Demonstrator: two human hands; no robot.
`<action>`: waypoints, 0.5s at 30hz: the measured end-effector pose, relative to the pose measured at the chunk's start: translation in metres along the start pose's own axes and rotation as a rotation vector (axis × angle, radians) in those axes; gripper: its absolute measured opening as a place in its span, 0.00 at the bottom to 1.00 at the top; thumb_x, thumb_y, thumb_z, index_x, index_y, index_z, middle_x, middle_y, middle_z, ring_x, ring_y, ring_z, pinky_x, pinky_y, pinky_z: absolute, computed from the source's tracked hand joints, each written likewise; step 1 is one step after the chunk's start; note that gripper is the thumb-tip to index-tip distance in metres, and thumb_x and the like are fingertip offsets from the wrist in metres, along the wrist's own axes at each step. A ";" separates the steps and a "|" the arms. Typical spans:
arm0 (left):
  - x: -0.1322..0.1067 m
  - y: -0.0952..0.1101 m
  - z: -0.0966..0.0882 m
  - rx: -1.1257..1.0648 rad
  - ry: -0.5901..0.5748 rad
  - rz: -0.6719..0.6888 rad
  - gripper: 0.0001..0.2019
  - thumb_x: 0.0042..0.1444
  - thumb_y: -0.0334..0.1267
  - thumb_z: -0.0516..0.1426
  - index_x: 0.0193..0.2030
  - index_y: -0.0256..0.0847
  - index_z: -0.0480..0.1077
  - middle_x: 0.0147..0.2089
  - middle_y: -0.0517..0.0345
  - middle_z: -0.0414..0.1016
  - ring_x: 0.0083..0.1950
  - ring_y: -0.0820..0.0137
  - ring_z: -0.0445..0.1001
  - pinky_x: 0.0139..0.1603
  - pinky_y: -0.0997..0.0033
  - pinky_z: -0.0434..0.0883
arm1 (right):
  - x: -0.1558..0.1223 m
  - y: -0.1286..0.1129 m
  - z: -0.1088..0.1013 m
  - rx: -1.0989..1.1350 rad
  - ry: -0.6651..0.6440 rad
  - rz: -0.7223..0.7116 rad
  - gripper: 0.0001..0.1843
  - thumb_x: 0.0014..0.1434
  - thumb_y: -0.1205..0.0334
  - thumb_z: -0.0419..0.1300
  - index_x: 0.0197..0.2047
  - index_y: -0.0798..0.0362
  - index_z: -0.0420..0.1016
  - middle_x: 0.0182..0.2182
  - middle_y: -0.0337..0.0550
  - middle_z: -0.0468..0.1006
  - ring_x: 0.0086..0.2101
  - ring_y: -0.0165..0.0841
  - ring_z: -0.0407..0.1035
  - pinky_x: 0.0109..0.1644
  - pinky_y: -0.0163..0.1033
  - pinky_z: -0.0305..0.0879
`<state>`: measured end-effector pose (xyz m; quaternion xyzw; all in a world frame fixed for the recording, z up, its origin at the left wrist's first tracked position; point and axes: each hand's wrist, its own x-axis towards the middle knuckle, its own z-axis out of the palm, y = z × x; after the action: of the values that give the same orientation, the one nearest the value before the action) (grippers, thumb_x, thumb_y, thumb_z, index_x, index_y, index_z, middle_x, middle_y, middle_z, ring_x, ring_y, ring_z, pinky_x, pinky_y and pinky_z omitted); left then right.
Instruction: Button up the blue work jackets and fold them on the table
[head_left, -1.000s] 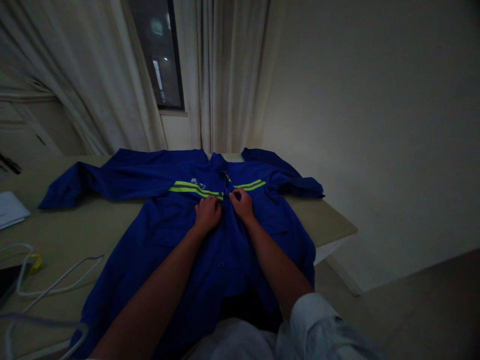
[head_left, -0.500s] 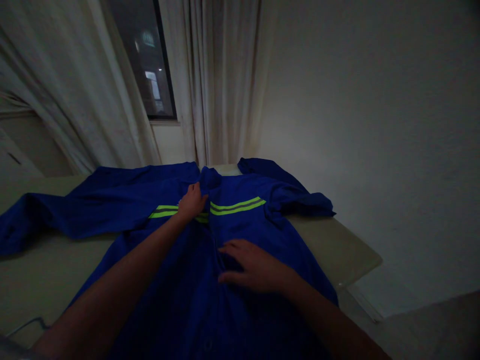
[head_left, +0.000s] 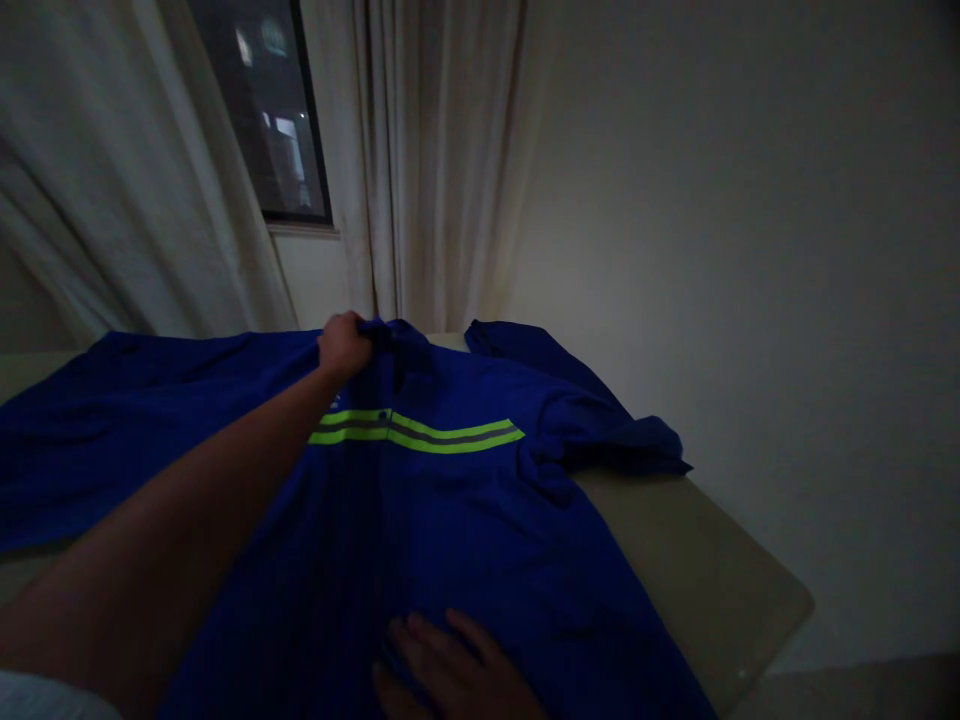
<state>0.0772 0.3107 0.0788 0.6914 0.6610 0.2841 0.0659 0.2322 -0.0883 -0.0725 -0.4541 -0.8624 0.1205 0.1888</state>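
Observation:
A blue work jacket (head_left: 450, 500) with a yellow-green reflective stripe (head_left: 420, 432) across the chest lies spread face up on a beige table (head_left: 720, 590). My left hand (head_left: 343, 345) reaches to the far end and is closed on the jacket's collar (head_left: 390, 335). My right hand (head_left: 450, 670) lies flat on the lower front of the jacket, fingers stretched out, near the bottom edge of the view. The jacket's right sleeve (head_left: 622, 440) is folded near the table's right side; its left sleeve (head_left: 90, 440) stretches away to the left.
Pale curtains (head_left: 420, 170) hang behind the table on both sides of a dark window (head_left: 262, 110). A bare wall (head_left: 712, 250) stands to the right. The table's right corner (head_left: 795, 600) ends close to that wall.
My left hand moved from the chest stripe up to the collar and closed on it. My right hand slid down the front toward the hem. The view shifted closer and rightward.

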 end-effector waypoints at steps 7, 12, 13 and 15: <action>-0.022 -0.009 -0.006 -0.193 0.041 0.125 0.41 0.60 0.30 0.59 0.77 0.35 0.45 0.78 0.32 0.43 0.73 0.49 0.63 0.71 0.52 0.66 | 0.116 0.047 -0.067 -0.020 -0.048 0.160 0.43 0.67 0.37 0.59 0.76 0.52 0.57 0.75 0.58 0.53 0.74 0.48 0.48 0.76 0.60 0.42; -0.091 -0.044 0.017 -0.089 -0.158 0.348 0.36 0.65 0.42 0.56 0.76 0.32 0.50 0.73 0.32 0.59 0.76 0.48 0.59 0.72 0.49 0.65 | 0.109 0.032 -0.067 0.032 -0.055 0.186 0.32 0.67 0.59 0.58 0.73 0.52 0.64 0.70 0.55 0.65 0.71 0.41 0.56 0.76 0.55 0.42; -0.103 -0.053 0.018 -0.049 -0.183 0.361 0.36 0.66 0.45 0.54 0.75 0.30 0.51 0.73 0.31 0.61 0.76 0.47 0.59 0.72 0.48 0.64 | 0.095 0.019 -0.071 0.060 -0.106 0.150 0.33 0.66 0.62 0.58 0.73 0.52 0.64 0.70 0.54 0.67 0.70 0.41 0.58 0.76 0.54 0.45; -0.121 -0.069 0.016 0.024 -0.204 0.364 0.34 0.68 0.47 0.51 0.75 0.27 0.52 0.73 0.29 0.62 0.75 0.47 0.60 0.73 0.48 0.62 | 0.064 -0.012 -0.084 0.117 -0.232 0.029 0.35 0.64 0.63 0.59 0.74 0.52 0.62 0.69 0.54 0.67 0.68 0.42 0.62 0.73 0.51 0.54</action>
<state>0.0283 0.2084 -0.0034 0.8253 0.5184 0.2120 0.0720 0.2269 -0.0392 0.0210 -0.4378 -0.8632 0.2250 0.1121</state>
